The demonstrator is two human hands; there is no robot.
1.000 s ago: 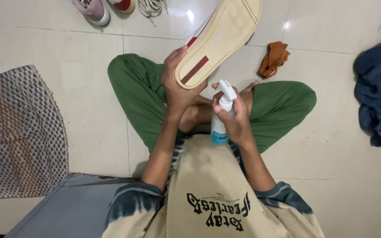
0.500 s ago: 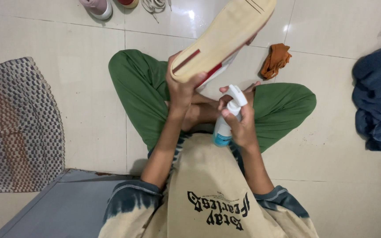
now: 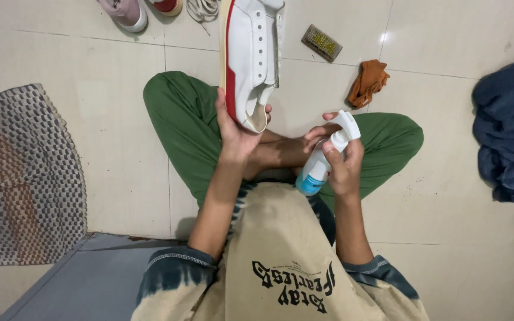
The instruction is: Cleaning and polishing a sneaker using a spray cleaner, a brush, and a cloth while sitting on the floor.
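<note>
One sneaker (image 3: 251,59) above left hand (image 3: 236,134)

You wear green trousers (image 3: 174,119) and a beige T-shirt (image 3: 281,249) with black lettering — its short sleeves (image 3: 174,270) tie-dyed dark blue — arms bare.

The person sits cross-legged on the floor (image 3: 447,238). The left hand (image 3: 237,134) holds a sneaker (image 3: 252,59) by its heel, above the left knee, toe pointing away. To its right, over the lap, the right hand (image 3: 341,160) wraps a spray bottle (image 3: 323,160), nozzle towards the sneaker. Beyond the right knee a cloth (image 3: 367,83) lies on the floor, with a brush (image 3: 321,43) farther off, to its left. Two more shoes (image 3: 127,12) and loose laces (image 3: 202,8) lie at the far edge, left of the sneaker. A mat (image 3: 22,178) lies far left, a bundle of fabric (image 3: 510,128) far right.
</note>
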